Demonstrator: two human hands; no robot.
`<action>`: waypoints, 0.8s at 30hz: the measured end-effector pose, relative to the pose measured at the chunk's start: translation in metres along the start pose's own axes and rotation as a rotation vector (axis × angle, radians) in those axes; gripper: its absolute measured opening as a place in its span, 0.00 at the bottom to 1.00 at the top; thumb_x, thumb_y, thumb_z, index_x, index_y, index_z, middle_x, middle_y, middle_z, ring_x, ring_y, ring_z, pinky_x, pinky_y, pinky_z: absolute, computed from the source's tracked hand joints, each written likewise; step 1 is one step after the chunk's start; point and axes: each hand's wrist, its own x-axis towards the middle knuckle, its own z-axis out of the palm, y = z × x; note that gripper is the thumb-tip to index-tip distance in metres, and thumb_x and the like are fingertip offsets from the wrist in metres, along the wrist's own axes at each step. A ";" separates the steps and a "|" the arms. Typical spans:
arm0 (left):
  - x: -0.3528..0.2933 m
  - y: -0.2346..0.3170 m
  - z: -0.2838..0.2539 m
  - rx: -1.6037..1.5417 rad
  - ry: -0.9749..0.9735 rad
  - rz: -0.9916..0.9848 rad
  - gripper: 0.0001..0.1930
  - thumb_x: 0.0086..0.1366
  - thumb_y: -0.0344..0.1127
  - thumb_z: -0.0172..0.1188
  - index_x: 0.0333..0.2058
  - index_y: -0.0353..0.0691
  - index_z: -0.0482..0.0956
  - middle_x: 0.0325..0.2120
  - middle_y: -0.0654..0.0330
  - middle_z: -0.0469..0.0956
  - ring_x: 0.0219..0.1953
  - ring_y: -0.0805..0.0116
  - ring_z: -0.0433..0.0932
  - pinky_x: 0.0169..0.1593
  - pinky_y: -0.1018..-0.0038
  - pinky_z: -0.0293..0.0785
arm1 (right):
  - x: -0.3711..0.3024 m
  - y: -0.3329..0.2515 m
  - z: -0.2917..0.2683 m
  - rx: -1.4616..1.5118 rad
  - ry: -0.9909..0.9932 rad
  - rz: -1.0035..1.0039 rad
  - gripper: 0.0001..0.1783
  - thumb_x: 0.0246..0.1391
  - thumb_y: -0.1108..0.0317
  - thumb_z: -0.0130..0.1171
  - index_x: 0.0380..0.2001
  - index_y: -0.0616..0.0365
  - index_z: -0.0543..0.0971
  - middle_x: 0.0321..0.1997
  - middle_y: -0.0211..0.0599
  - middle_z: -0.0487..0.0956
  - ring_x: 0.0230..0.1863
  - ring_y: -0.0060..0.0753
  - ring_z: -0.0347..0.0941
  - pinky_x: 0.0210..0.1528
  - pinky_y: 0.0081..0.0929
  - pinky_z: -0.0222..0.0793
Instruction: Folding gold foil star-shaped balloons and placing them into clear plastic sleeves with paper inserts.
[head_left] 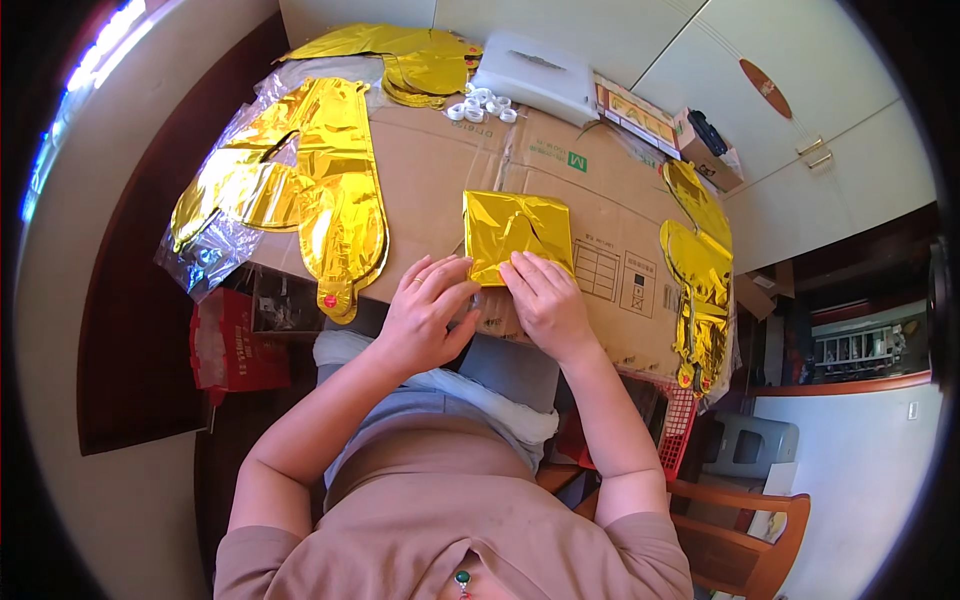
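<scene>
A gold foil balloon [518,228], folded into a rough square, lies on the cardboard before me. My right hand [548,303] rests on its lower right part, fingers stretched flat over the foil. At its lower left corner is my left hand [428,312], its fingers curled and the fingertips touching or nearly touching the foil's edge. Between that thumb and the fingers something small and pale shows, too hidden to name. Left of the folded one, a flat gold letter-shaped foil balloon [340,170] is spread out, with a red dot on its bottom tab.
Flattened cardboard [425,200] covers the table. White tape rolls [482,104] lie at the back beside a pale plastic case [540,75]. More gold foil balloons [700,260] lie along the right edge and at the back left [400,45]. A wooden chair [740,530] stands at the lower right.
</scene>
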 end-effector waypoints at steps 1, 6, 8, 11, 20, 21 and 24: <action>0.000 0.000 0.002 -0.005 0.006 -0.029 0.18 0.57 0.33 0.66 0.47 0.37 0.78 0.53 0.47 0.75 0.57 0.48 0.73 0.63 0.53 0.65 | 0.000 0.001 0.000 0.009 -0.015 -0.007 0.17 0.53 0.69 0.58 0.47 0.62 0.79 0.50 0.47 0.80 0.53 0.46 0.76 0.56 0.41 0.72; 0.017 0.003 0.010 -0.050 0.096 -0.167 0.18 0.59 0.34 0.65 0.48 0.37 0.77 0.53 0.46 0.74 0.56 0.46 0.73 0.62 0.53 0.65 | 0.010 -0.006 -0.010 0.094 -0.071 0.022 0.20 0.52 0.67 0.62 0.48 0.62 0.79 0.50 0.46 0.79 0.53 0.46 0.74 0.56 0.41 0.69; 0.023 -0.002 0.017 0.009 0.119 -0.148 0.17 0.60 0.34 0.64 0.47 0.37 0.78 0.53 0.46 0.74 0.57 0.46 0.72 0.62 0.53 0.65 | 0.013 -0.006 -0.013 0.170 -0.096 0.066 0.19 0.53 0.68 0.62 0.49 0.62 0.80 0.50 0.46 0.80 0.53 0.46 0.74 0.57 0.41 0.68; 0.021 -0.010 0.024 0.152 0.048 -0.072 0.14 0.60 0.33 0.63 0.45 0.37 0.80 0.52 0.47 0.75 0.57 0.47 0.72 0.63 0.54 0.65 | 0.016 0.005 -0.012 0.341 -0.095 0.164 0.17 0.55 0.67 0.61 0.47 0.62 0.80 0.52 0.45 0.79 0.54 0.47 0.73 0.58 0.43 0.67; 0.022 -0.009 0.027 0.161 0.038 -0.090 0.12 0.61 0.31 0.61 0.43 0.37 0.80 0.50 0.50 0.76 0.57 0.49 0.72 0.63 0.52 0.63 | 0.041 0.040 0.032 0.054 -0.188 0.246 0.32 0.65 0.51 0.50 0.65 0.59 0.67 0.72 0.50 0.61 0.73 0.54 0.53 0.73 0.52 0.45; 0.022 -0.010 0.026 0.160 0.034 -0.091 0.11 0.61 0.31 0.61 0.43 0.37 0.80 0.50 0.50 0.76 0.58 0.49 0.72 0.64 0.52 0.63 | 0.040 0.040 0.036 0.079 -0.234 0.262 0.34 0.66 0.49 0.49 0.67 0.58 0.64 0.74 0.50 0.58 0.75 0.54 0.50 0.74 0.52 0.43; 0.022 -0.012 0.025 0.153 0.008 -0.100 0.12 0.61 0.32 0.60 0.43 0.37 0.80 0.50 0.50 0.76 0.59 0.49 0.71 0.64 0.51 0.62 | 0.037 0.040 0.041 0.064 -0.261 0.269 0.36 0.66 0.47 0.47 0.69 0.57 0.61 0.75 0.49 0.56 0.76 0.54 0.49 0.75 0.52 0.42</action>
